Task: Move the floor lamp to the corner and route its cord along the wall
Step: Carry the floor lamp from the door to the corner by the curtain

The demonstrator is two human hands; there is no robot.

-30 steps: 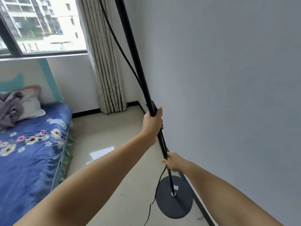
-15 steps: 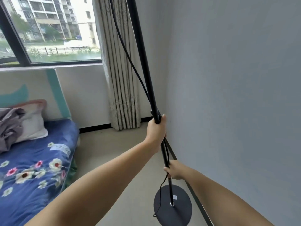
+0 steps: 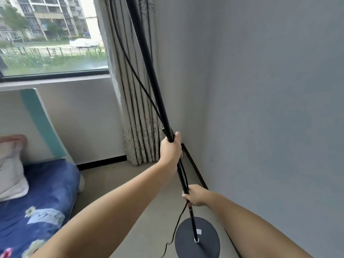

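Beside the right wall, the floor lamp [image 3: 163,116] has come nearer the curtained corner [image 3: 181,140] within 1 second; both hands' fingers stay clenched around its pole, cord [image 3: 176,228] trailing unrouted.

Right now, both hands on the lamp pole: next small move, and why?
Probably carry it a bit further toward the corner by the curtain. The left hand and right hand both grip the pole, and the base sits beside the right wall, short of the corner. The cord trails loose on the floor; route it afterwards.
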